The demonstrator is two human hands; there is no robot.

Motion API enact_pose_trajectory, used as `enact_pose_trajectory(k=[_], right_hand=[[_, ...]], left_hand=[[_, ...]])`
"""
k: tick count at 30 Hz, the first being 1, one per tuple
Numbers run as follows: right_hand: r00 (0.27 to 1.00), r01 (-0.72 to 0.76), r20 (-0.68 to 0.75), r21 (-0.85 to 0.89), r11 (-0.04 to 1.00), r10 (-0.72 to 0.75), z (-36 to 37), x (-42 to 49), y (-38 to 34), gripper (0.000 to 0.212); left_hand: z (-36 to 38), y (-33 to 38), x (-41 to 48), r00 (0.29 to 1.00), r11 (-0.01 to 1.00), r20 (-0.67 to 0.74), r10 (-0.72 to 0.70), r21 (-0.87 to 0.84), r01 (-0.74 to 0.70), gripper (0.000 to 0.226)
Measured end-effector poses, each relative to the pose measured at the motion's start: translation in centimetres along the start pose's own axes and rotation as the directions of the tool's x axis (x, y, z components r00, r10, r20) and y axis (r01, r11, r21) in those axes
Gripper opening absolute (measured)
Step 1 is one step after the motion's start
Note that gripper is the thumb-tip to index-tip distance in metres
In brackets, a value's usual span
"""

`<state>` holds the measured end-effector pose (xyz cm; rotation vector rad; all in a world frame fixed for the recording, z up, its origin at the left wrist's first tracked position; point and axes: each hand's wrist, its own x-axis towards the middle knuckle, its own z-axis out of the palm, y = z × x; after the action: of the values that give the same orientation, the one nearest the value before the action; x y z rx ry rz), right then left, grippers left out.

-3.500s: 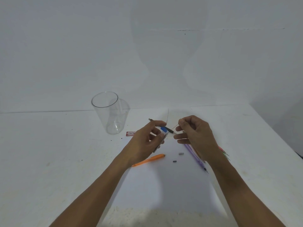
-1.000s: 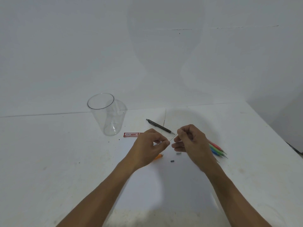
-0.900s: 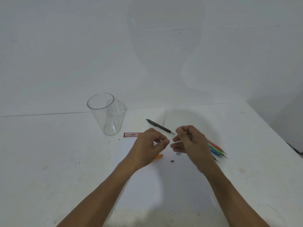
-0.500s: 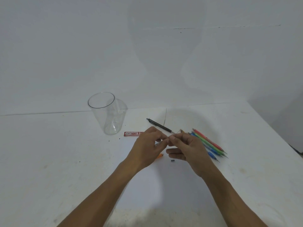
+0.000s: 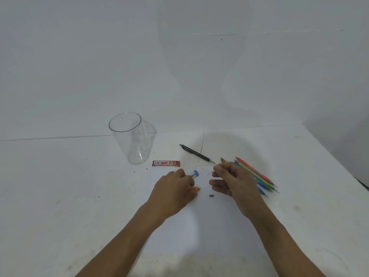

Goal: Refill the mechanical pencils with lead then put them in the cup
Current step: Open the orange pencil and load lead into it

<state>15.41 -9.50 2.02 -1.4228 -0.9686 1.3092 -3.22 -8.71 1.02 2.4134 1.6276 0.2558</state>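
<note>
My left hand [image 5: 174, 191] grips a small clear lead tube with a blue cap [image 5: 195, 174], the cap poking out toward the right. My right hand [image 5: 231, 179] pinches a thin pencil lead [image 5: 210, 172] between thumb and forefinger, its tip pointing left. An orange mechanical pencil [image 5: 195, 189] lies mostly hidden under my left hand. A black mechanical pencil [image 5: 196, 153] lies on the table behind my hands. Several coloured pencils [image 5: 259, 176] lie to the right, partly behind my right hand. The clear plastic cup [image 5: 131, 136] stands empty at the back left.
A red lead case [image 5: 166, 163] lies flat beside the cup's base. A small dark cap piece [image 5: 211, 195] rests on the white table [image 5: 79, 196] between my hands. The table's right edge runs diagonally at far right; a white wall stands behind.
My hands, touching half a second ago, have drawn apart. The left hand dropped lower, showing the blue-capped tube; the right hand holds the lead out to the right.
</note>
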Motion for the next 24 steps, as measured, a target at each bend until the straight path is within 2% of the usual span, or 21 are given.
enact_pose_trajectory(k=[3,6,9,13,19,24], right_hand=[[1.0,-0.025,0.005,0.05,0.998,0.025,-0.1,0.0,0.1,0.017],[1.0,-0.015,0.011,0.099,0.995,0.014,-0.1,-0.3,-0.2,0.018],[0.997,0.07,0.014,0.166,0.984,-0.074,-0.1,-0.8,-1.1,0.014],[0.97,0.24,-0.026,0.197,0.951,-0.24,0.4,-1.6,-2.9,0.008],[0.901,0.432,-0.087,0.088,0.897,-0.425,1.4,-2.7,-4.1,0.007],[0.859,0.507,-0.1,0.025,0.862,-0.502,1.7,-3.3,-3.8,0.008]], left_hand=[[-0.1,0.0,0.2,1.0,1.0,-0.006,0.024,-0.006,-0.024,0.03],[-0.4,-0.1,0.2,0.998,0.994,-0.042,0.036,-0.106,-0.041,0.025],[-1.4,-0.4,0.3,0.979,0.964,-0.194,0.056,-0.246,-0.104,0.016],[-3.6,0.5,0.8,0.941,0.891,-0.33,0.079,-0.399,-0.215,0.011],[-4.2,1.2,1.4,0.878,0.856,-0.456,0.141,-0.39,-0.34,0.015],[-4.0,1.4,1.3,0.868,0.859,-0.474,0.149,-0.372,-0.351,0.016]])
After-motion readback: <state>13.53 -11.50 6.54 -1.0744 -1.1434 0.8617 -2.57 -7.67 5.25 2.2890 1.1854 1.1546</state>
